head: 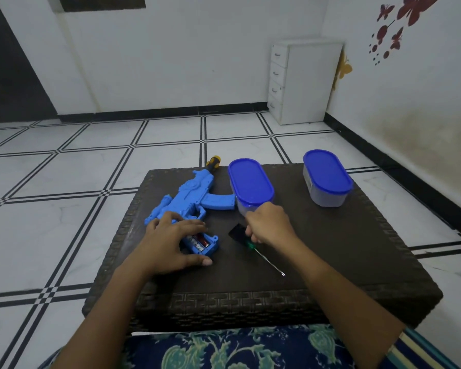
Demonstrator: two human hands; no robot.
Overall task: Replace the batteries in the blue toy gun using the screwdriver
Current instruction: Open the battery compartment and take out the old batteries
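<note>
- Head view looks down on a dark woven table (330,262) standing on a white tiled floor
- Blue gun (192,198) lies flat on the table's 10 o'clock part, with its muzzle toward 12 o'clock and its near end toward the person
- Battery bay at the gun's near end is open, and batteries (197,242) show inside
- Left hand (171,243) rests on the gun's near end with fingers laid fairly straight beside the open bay and the thumb on the table; it grasps nothing
- Right hand (270,225), near the table's centre, is clenched round the green handle of a screwdriver (266,259), whose bare shaft points toward 5 o'clock
- Dark flat piece (237,231) lies on the table at 9 o'clock of the right hand
- Left tub (250,182), blue-lidded, stands at 12 o'clock of the right hand, just beside the gun's magazine
- Right tub (326,174), also blue-lidded, stands at the table's 2 o'clock corner, well apart
- Second screwdriver (214,162), with a yellow and black handle, shows beyond the muzzle at the far edge
</note>
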